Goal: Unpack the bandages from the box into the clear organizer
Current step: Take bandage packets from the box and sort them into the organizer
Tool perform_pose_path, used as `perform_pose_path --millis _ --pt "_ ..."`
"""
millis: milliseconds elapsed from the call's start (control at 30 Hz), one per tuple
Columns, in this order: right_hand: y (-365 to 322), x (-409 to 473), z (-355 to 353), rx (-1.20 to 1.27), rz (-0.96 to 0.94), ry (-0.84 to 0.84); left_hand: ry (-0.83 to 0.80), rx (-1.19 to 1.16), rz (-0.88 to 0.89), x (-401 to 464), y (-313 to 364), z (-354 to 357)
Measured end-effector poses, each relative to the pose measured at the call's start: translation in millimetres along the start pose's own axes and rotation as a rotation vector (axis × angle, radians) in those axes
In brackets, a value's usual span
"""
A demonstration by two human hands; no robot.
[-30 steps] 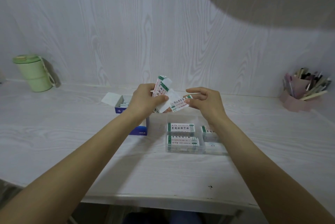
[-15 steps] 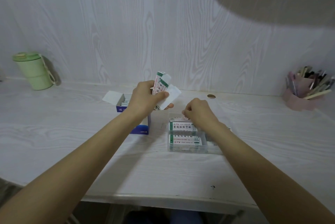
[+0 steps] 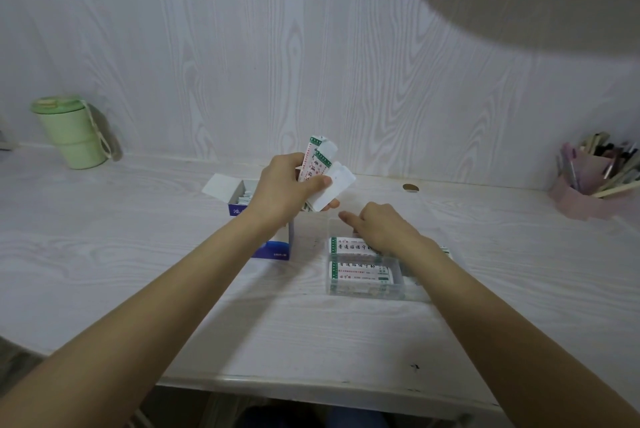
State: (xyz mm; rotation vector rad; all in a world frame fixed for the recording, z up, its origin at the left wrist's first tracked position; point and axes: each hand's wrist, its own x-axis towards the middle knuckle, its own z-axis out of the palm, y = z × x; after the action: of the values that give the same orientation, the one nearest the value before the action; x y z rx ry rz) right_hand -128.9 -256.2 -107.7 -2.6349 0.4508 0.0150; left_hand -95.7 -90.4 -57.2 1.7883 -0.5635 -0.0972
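**Left hand holds a fan of bandages; right hand low over the organizer**

The clear organizer (image 3: pixel 363 283) sits on the white tabletop (image 3: pixel 138 289) and serves as the landmark here. In its near-left compartment lies a stack of wrapped bandages with green edges and printed text facing up; a second stack fills the compartment just behind it. The compartments on its right side are mostly hidden under the right forearm, so their contents cannot be told.

The right hand (image 3: pixel 379 228) is over the organizer's far side, knuckles up, fingers curled downward and the index finger pointing left. Whether it pinches a bandage underneath cannot be told, since the palm hides the fingertips.

Up and to the left of the organizer, the left hand (image 3: pixel 284 190) is raised off the tabletop and grips several bandages (image 3: pixel 320 169), fanned out, thumb pressed across their front. Some show green-striped print, others their plain white backs.

Just left of the organizer stands the blue-and-white box (image 3: pixel 258 219), its flap open toward the far left, with more wrapped strips visible inside; the left wrist crosses over it.

Far left of the organizer, against the wall, stands a green cup (image 3: pixel 71 131). Far right is a pink pen holder (image 3: pixel 585 190) full of pens.
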Motion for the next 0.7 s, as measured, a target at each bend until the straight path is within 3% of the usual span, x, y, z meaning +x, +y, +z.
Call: perform_pose_path --millis 233,367,533,633,700 --pt "-9 -6 -1 -0.347 -0.043 0.021 0.015 0.054 0.024 2 -3 0" --pt "-9 -6 -4 -0.425 -0.08 0.032 0.02 0.057 0.032 1 -2 0" --pt "-6 -4 -9 -0.091 -0.014 -0.091 0.003 0.018 0.01 -2 2 -1" --pt "-8 -12 -26 0.199 -0.065 0.015 -0.012 -0.034 -0.019 -5 5 -2" --pt "-14 -19 -40 0.531 -0.083 0.084 -0.002 -0.036 -0.033 -5 6 -1"
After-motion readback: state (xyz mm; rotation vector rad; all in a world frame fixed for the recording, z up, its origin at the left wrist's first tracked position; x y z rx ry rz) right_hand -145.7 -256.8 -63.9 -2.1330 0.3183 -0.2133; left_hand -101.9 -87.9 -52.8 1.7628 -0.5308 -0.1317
